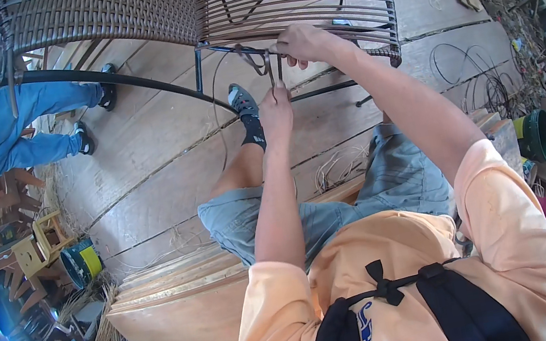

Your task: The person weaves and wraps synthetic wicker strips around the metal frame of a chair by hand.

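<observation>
A rocking chair frame with dark metal tubing stands in front of me. Tight brown wicker covers one section, while spaced brown strands stretch across the section beside it. Below the near edge of these strands, my left hand is closed on a flat brown wicker strand that runs upward from its fingers. My right hand is higher and to the right, at the chair's edge rail, with its fingers curled around the strand's upper part. The fingertips of this hand are partly hidden.
A curved metal rail sweeps from the left toward my foot. Another person in jeans is at the left. Stacked boards lie near me. Loose coiled strands rest on the floor at right, near a green bucket.
</observation>
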`<state>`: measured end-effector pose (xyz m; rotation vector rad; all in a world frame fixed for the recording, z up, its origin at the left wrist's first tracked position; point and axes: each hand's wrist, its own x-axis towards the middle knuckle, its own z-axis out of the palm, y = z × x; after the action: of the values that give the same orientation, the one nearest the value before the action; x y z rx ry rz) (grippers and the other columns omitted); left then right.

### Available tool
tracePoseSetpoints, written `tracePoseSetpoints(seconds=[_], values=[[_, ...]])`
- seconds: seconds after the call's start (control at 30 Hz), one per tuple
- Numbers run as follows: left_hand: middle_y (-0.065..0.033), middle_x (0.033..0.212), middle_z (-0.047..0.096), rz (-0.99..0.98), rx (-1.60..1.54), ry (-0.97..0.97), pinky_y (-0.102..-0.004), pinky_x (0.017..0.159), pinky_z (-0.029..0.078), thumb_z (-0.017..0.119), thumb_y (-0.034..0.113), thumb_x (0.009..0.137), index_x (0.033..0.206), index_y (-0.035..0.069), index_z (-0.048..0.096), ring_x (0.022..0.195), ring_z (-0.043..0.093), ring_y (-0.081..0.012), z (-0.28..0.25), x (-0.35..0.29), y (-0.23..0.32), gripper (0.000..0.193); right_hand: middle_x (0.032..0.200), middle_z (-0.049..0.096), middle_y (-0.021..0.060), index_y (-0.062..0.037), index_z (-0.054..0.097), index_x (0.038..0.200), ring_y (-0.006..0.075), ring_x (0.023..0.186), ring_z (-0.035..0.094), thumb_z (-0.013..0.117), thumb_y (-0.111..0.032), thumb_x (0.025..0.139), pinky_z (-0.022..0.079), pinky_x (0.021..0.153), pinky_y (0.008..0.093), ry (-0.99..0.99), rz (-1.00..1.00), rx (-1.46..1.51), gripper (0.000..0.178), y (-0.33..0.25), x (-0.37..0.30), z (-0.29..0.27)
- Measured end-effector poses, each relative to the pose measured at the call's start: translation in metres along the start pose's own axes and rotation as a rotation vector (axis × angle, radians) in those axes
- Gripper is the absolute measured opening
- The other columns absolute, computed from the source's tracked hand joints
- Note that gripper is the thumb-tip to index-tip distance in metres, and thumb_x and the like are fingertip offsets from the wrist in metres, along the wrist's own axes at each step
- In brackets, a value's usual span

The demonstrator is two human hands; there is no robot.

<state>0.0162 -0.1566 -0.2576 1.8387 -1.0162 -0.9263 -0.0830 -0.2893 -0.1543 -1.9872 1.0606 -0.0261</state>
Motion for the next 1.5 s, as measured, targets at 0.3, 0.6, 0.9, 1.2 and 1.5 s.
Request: tracePoseSetpoints(seconds=[0.3, 0.6, 0.9, 1.2, 1.5], values=[[-0.0123, 0.074, 0.059, 0.355, 0.638, 0.220, -0.0417, 0.074, 0.042, 0.052, 0.028, 0.081, 0.069, 0.001, 0.061, 0.072, 0.057, -0.0281, -0.043, -0.078, 0.062, 0.031, 0.071, 0.062, 0.0094, -0.0018, 0.059, 0.086, 0.0200, 0.058, 0.061, 0.044, -0.027, 0.088, 0.049, 0.057, 0.0334, 0.005, -0.092, -0.190, 0.030, 0.004, -0.005, 0.009], [-0.0116, 0.068, 0.055, 0.222, 0.335, -0.293, -0.0348, 0.055, 0.043, 0.059, 0.010, 0.076, 0.069, -0.001, 0.055, 0.062, 0.054, -0.0269, -0.162, -0.267, 0.084, 0.013, 0.080, 0.060, 0.0205, -0.0054, 0.055, 0.099, 0.0375, 0.077, 0.057, 0.050, -0.025, 0.078, 0.046, 0.068, 0.0453, 0.165, -0.305, -0.389, 0.029, 0.021, -0.026, 0.005], [-0.0147, 0.064, 0.057, -0.691, 0.560, -0.006, -0.0352, 0.053, 0.043, 0.058, 0.020, 0.079, 0.070, -0.001, 0.058, 0.057, 0.058, -0.0254, -0.217, -0.427, -0.005, 0.023, 0.100, 0.057, 0.0107, -0.0116, 0.047, 0.112, 0.0289, 0.085, 0.060, 0.054, -0.027, 0.082, 0.048, 0.073, 0.0410, 0.402, -0.289, -0.546, 0.035, 0.004, -0.047, 0.023], [-0.0153, 0.061, 0.059, -0.697, 0.747, 0.011, -0.0392, 0.056, 0.046, 0.056, 0.028, 0.079, 0.073, 0.001, 0.062, 0.062, 0.061, -0.0293, -0.225, -0.465, -0.039, 0.028, 0.098, 0.054, 0.0056, -0.0123, 0.051, 0.107, 0.0229, 0.087, 0.059, 0.049, -0.017, 0.079, 0.044, 0.072, 0.0356, 0.655, -0.376, -0.599, 0.029, 0.015, -0.039, 0.053], [-0.0117, 0.080, 0.062, -0.986, 0.202, 0.030, -0.0345, 0.052, 0.046, 0.049, 0.025, 0.083, 0.099, 0.004, 0.061, 0.062, 0.060, -0.0191, -0.179, -0.522, -0.048, 0.029, 0.103, 0.056, 0.0100, -0.0103, 0.049, 0.108, 0.0292, 0.088, 0.061, 0.044, -0.012, 0.082, 0.049, 0.071, 0.0398, 0.446, -0.343, -0.413, 0.027, 0.003, -0.052, 0.024]])
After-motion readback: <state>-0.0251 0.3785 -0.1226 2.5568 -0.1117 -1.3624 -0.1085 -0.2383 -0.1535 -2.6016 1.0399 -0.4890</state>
